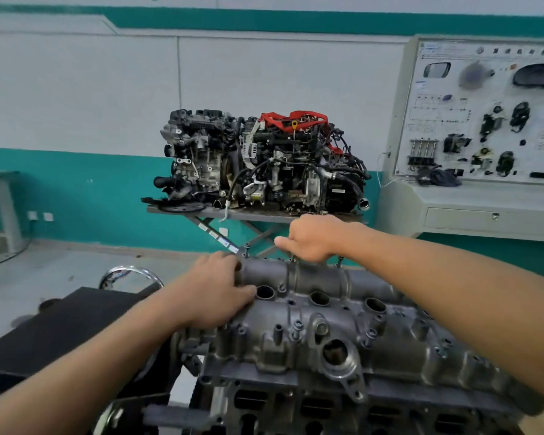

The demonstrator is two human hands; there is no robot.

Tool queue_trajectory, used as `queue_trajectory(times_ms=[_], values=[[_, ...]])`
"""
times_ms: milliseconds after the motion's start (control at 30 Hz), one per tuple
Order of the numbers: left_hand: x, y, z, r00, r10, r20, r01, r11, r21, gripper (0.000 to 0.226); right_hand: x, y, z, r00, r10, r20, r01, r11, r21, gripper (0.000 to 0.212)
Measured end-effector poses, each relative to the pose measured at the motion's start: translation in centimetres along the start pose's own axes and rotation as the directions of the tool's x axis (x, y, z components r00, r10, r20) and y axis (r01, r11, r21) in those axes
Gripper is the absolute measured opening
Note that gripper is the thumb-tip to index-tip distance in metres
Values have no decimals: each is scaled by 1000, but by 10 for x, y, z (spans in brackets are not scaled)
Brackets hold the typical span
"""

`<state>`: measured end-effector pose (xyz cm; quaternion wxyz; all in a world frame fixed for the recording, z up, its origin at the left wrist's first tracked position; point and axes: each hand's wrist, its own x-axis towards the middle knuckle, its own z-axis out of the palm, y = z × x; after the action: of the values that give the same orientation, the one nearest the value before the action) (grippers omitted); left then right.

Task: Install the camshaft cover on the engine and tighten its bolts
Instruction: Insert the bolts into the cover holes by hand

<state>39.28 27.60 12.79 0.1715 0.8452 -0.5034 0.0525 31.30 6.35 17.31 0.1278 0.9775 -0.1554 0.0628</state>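
Both arms are bare and extended forward.

Left forearm (91, 356): enters from the lower left and runs up and to the right. The wrist is straight.

Left hand (214, 287): palm down, back of hand up. The fingers (230, 262) are extended and slightly spread. The thumb points right.

Right forearm (437, 277): enters from the right edge and runs up and to the left, higher and farther forward than the left one.

Right hand (311, 238): back of hand up, wrist bent slightly down. The fingers are curled under the palm; what they enclose is hidden. The thumb points left.

The two hands are near each other, not touching.
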Motion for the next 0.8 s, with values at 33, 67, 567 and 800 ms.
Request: queue_trajectory(times_ms=[33, 67, 567, 800], values=[[-3, 1, 4, 1000, -9, -22, 8, 1000, -24, 36, 4, -4, -1, 999, 42, -34, -42, 999, 17, 67], [-5, 1, 6, 999, -21, -43, 18, 998, -66, 31, 9, -8, -3, 997, 58, -55, -56, 998, 43, 69], [-9, -4, 6, 1000, 6, -18, -10, 977, -215, 22, 49, -64, -12, 986, -54, 156, 62, 997, -50, 56], [-10, -2, 7, 997, -37, -70, 21, 974, -224, 20, 11, -29, -55, 993, 115, -15, -109, 971, 215, 73]])
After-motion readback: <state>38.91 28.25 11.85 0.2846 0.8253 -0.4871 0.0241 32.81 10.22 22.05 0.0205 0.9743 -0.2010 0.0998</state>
